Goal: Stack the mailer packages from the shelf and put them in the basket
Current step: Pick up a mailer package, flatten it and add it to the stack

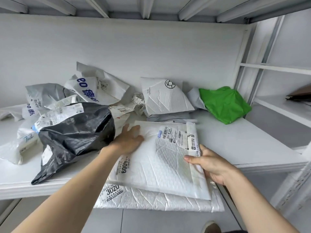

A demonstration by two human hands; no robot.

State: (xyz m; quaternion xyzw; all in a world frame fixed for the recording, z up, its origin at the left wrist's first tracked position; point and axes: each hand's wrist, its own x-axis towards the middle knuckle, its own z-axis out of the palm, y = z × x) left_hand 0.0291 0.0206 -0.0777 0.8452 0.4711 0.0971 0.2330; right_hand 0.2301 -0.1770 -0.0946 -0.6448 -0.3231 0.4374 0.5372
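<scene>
A white bubble mailer [159, 162] with a shipping label lies on top of a larger white mailer [159, 201] marked 3020; both overhang the front edge of the white shelf [244, 143]. My right hand [210, 165] grips the right edge of this stack, thumb on top. With straight fingers, my left hand [127, 140] rests flat on the top mailer's left corner. Beside it sits a black plastic mailer [74, 138]. Farther back lie a white mailer with a round logo [166, 98], a green mailer [223, 103] and several crumpled white and grey mailers [94, 89]. No basket is in view.
A second white shelf unit [282, 105] stands at the right with a dark flat object [299, 95] on it. The upper shelf's metal ribs [151, 7] run overhead. A shoe tip [210, 227] shows on the grey floor below.
</scene>
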